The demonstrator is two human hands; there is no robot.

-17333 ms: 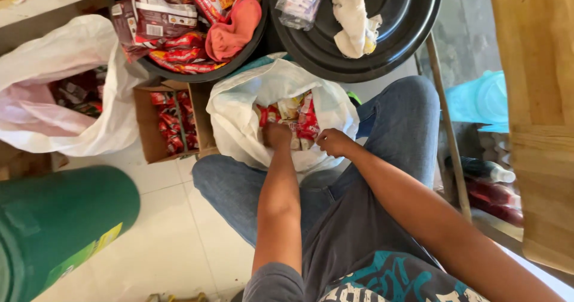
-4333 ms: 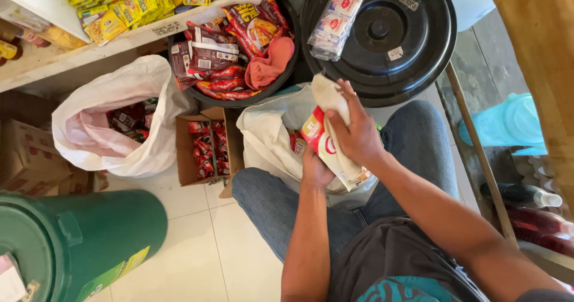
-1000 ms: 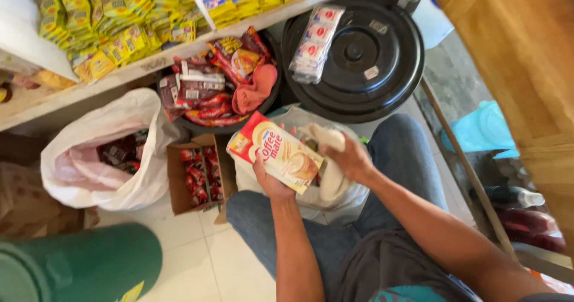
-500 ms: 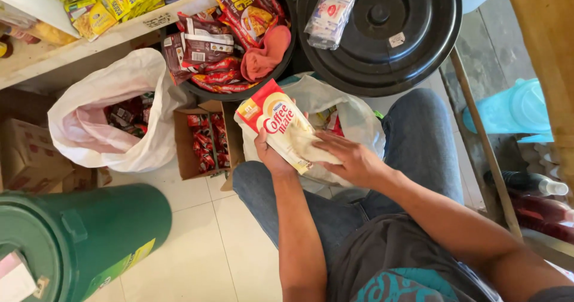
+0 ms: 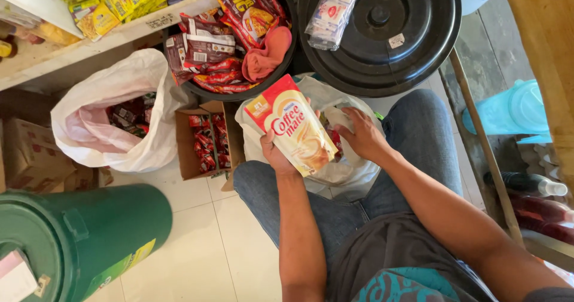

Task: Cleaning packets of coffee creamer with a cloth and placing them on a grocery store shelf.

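Two hands over lap. Left hand (image 5: 276, 154) clamped around red-and-cream pouch (image 5: 292, 126), held face-up above white plastic bag (image 5: 353, 176), likely for inspection. Right hand (image 5: 363, 138) inside bag mouth, fingers curled on white wrapping; grip unclear. Cardboard box (image 5: 206, 143) of red sachets just beside left knee, within reach.

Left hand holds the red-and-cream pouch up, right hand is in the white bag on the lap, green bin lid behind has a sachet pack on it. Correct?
Not quite: the head view shows the bin lid is black, not green. The left hand holds the pouch, the right hand is in the white bag, and a sachet pack lies on the lid.
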